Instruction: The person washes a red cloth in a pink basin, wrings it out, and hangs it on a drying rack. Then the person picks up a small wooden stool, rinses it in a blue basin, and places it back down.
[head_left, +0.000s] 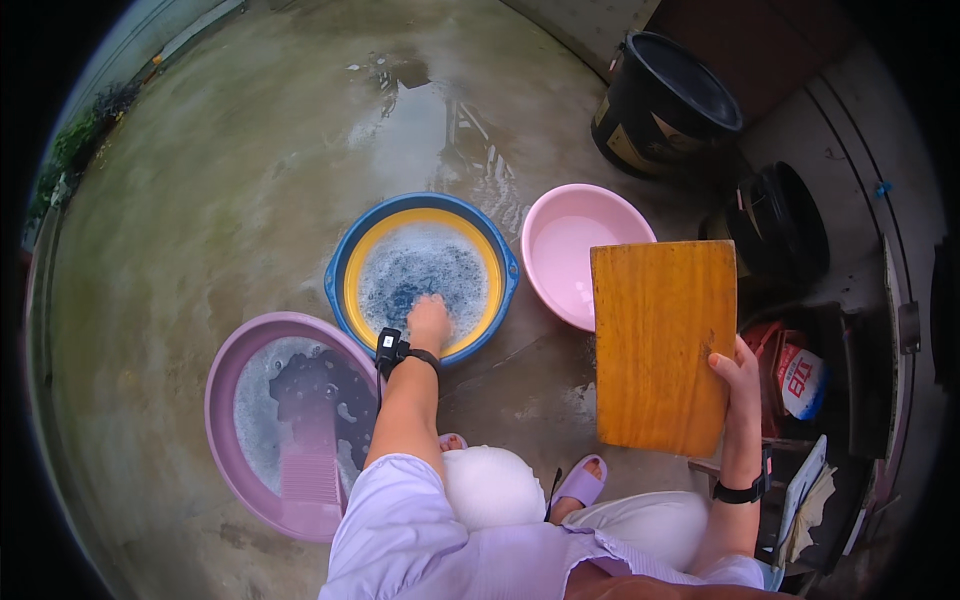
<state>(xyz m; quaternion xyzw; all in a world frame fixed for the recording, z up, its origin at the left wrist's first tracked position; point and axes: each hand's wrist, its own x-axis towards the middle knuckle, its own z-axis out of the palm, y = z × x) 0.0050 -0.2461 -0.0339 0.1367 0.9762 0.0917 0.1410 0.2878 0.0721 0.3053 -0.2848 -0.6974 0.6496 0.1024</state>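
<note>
My right hand (739, 379) grips the right edge of a flat wooden board (664, 345), its thumb on the face towards me. The board is held up over the right side of a pink plastic basin (547, 259). My left hand (430, 319) reaches into a blue and yellow basin (424, 202) of sudsy water; its fingertips are at the foam, and whether they hold anything is hidden. A larger mauve basin (225, 420) with a ribbed washboard part (311, 478) and soapy water stands at the lower left.
Two black buckets (667, 105) (787, 217) stand by the wall at the upper right. A red container with a printed packet (801, 381) is right of the board. Wet concrete floor (225, 202) spreads around the basins, and plants (75, 150) line the far left edge.
</note>
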